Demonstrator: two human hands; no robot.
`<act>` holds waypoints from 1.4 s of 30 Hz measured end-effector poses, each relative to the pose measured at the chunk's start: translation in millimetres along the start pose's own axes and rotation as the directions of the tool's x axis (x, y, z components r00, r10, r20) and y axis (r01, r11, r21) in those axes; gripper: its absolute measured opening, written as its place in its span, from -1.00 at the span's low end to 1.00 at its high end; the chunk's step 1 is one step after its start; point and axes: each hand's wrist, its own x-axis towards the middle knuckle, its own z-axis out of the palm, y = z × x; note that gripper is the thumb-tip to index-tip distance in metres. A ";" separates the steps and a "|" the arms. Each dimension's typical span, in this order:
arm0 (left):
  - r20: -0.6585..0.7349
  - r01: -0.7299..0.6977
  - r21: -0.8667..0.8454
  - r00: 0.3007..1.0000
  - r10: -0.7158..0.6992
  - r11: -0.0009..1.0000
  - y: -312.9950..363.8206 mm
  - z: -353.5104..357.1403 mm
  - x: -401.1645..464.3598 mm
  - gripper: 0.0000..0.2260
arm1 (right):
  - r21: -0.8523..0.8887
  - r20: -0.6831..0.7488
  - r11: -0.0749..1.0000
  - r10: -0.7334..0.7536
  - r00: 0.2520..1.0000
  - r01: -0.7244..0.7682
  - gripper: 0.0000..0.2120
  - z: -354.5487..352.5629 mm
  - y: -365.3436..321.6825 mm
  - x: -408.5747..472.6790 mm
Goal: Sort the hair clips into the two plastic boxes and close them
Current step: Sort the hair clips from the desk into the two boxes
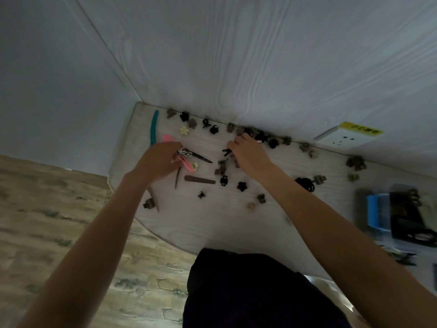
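Note:
Many small hair clips lie scattered on a pale wood-grain table (212, 223), most in a row along the wall. My left hand (158, 159) is closed around several long clips, among them a pink clip (185, 163) and a checkered black-and-white clip (185, 152). My right hand (248, 152) rests over a cluster of small brown claw clips (222, 165), fingers curled on some of them. A long brown clip (199, 179) and a teal clip (153, 126) lie loose. Two plastic boxes (402, 214) stand at the far right, blurred, with dark clips inside.
A white wall socket (340, 139) with a yellow label sits on the wall at the right. The table ends in a curved front edge; brown patterned floor lies at the left. My dark-clothed lap (248, 292) is below the table edge.

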 end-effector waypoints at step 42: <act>-0.017 0.135 0.019 0.991 -0.135 0.991 -19.0 29.0 -73.1 -0.76 | 0.455 0.017 0.855 0.270 0.963 -0.248 -0.68 18.0 -103.0 -6.9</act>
